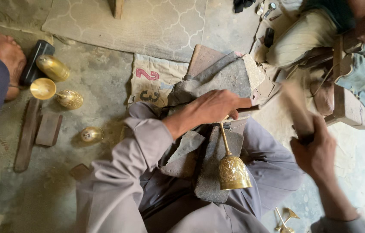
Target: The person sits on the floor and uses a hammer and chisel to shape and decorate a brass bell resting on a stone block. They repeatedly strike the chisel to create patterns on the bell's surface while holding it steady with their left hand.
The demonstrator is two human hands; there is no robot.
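Left hand (215,108) grip clamps the engraved brass goblet's (231,170) slim stem; right hand (314,149) grips a blurred wooden mallet (296,108).

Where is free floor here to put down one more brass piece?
Bare floor lies between the small brass cup and the cloth with red marks. The patterned mat is bare too. It is crowded around the engraved goblet and left hand.
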